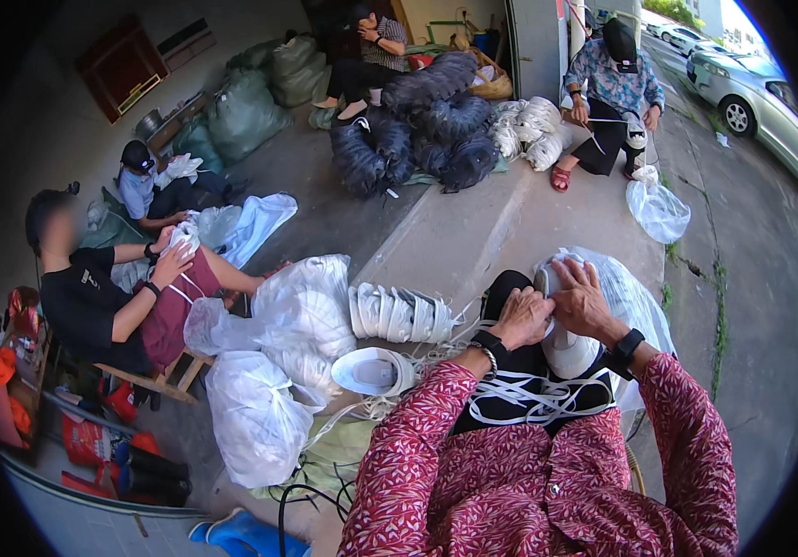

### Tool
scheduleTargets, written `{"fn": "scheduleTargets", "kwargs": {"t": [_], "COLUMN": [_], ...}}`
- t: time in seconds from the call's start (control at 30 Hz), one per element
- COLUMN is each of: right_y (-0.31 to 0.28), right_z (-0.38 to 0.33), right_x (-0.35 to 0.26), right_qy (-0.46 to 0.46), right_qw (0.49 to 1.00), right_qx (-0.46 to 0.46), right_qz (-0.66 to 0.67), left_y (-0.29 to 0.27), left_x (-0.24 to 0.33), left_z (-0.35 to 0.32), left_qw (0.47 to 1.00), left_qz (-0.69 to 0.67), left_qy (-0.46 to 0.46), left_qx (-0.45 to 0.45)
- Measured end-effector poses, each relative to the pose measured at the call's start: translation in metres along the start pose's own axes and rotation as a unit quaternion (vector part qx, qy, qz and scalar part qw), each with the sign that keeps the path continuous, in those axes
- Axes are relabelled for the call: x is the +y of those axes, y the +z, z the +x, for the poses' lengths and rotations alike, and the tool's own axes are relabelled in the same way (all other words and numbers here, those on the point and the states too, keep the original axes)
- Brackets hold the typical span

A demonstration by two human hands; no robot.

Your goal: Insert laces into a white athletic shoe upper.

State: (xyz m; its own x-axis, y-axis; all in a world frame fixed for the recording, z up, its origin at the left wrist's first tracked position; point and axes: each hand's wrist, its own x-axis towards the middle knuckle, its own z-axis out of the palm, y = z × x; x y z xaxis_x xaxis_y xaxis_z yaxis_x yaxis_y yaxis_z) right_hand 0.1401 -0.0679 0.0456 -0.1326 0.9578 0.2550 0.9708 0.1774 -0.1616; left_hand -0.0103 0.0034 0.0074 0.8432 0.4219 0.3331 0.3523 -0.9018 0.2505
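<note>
A white shoe upper [570,351] rests on my lap, toe toward me. My left hand [521,316] is closed on its upper edge, fingers curled. My right hand [582,299] presses on the same edge from the right, fingers bent over it. Loose white laces [527,397] lie tangled across my dark trousers just below the shoe. Behind my hands a clear plastic bag [629,295] holds more white pieces. Both wrists wear dark bands.
A row of white shoe uppers [401,314] and one single upper [373,371] lie on the concrete to my left, beside stuffed clear bags [255,418]. A seated person [111,302] works at left, others farther back near dark bundles [427,130]. A car [761,102] stands at right.
</note>
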Motion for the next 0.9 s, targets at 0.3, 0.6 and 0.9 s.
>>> {"fn": "scheduleTargets", "kwargs": {"t": [0.3, 0.6, 0.9], "right_y": [-0.003, 0.004, 0.005], "right_z": [0.002, 0.003, 0.003], "right_x": [0.005, 0.012, 0.016], "right_qy": [0.013, -0.012, 0.035], "right_qw": [0.999, 0.998, 0.998], "right_qx": [-0.031, -0.019, -0.046], "right_qz": [0.01, -0.06, -0.012], "left_y": [0.002, -0.002, 0.0], "left_x": [0.006, 0.02, 0.024], "left_z": [0.002, 0.003, 0.004], "left_qw": [0.999, 0.999, 0.998], "left_qz": [0.008, 0.027, 0.034], "left_qy": [-0.011, -0.034, -0.035], "left_qx": [0.034, 0.022, 0.029]}}
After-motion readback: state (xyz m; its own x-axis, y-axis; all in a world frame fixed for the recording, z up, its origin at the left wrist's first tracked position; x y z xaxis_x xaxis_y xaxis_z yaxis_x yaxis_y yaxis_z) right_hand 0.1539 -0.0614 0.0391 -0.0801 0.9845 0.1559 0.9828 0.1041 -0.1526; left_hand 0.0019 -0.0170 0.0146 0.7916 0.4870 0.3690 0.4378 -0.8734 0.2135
